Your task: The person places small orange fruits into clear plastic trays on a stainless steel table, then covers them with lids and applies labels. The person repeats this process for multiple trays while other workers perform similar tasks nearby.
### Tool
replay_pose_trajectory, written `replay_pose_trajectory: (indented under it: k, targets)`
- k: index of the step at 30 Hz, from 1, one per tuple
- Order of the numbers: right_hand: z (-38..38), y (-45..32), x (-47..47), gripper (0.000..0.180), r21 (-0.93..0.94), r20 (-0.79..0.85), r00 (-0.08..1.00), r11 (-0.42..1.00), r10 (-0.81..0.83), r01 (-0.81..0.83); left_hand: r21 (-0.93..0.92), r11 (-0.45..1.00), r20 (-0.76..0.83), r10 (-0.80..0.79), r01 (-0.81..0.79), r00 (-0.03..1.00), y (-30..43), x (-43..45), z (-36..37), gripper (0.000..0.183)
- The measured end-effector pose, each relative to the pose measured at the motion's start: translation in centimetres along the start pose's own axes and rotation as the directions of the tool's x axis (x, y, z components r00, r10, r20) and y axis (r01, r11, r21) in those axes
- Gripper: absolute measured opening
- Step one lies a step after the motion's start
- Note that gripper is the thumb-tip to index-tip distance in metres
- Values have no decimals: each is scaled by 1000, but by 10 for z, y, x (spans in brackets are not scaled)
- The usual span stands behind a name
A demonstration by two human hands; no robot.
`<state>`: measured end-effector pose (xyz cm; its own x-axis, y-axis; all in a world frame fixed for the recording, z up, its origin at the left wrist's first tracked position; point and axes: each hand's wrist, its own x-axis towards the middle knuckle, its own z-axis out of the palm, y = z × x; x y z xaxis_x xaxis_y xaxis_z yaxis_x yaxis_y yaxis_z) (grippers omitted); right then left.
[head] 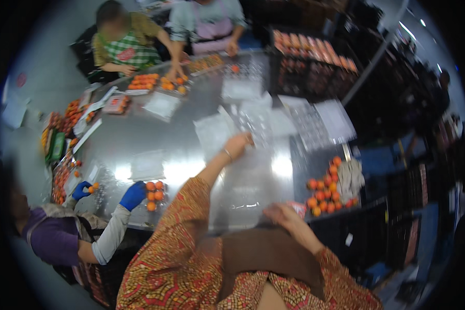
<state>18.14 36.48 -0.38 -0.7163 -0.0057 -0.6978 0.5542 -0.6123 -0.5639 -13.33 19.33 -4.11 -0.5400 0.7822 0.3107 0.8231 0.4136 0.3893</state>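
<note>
My left hand reaches across the metal table with its fingers at the near end of a clear plastic clamshell tray. Blur hides whether the fingertips grip that tray. White sheets or pads lie beside it on the left. At the table's near edge, my right hand is low and holds nothing that I can see. Just past it is a red-and-white piece of packaging, close to loose orange-red round fruits. A crumpled grey cloth touches that fruit pile on its right.
On the left, a co-worker's blue-gloved hand touches a tray of orange fruits. Two more people stand across the table, one reaching into a fruit tray. Black crates with packed fruit stand at the back right.
</note>
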Motion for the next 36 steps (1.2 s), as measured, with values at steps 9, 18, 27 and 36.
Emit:
replay_pose_trajectory:
  k: [9, 18, 27, 36]
  targets:
    - [-50, 47, 22, 41, -398, -178, 940, 895, -292, 202, 27, 1000, -277, 2, 5, 961, 30, 15, -26, 36]
    - [-105, 9, -38, 25, -898, -358, 370, 425, -857, 116, -395, 919, -10, -9, 4, 1000, 141, -30, 32, 28]
    - [-89, -17, -2, 72, -958, -253, 400, 170, -881, -232, -234, 909, 268, 402, -345, 876, 236, 75, 127, 58]
    - [-109, -32, 20, 38, -987, -142, 303, 113, -943, -110, -505, 862, 79, 89, -37, 993, 214, 73, 190, 38]
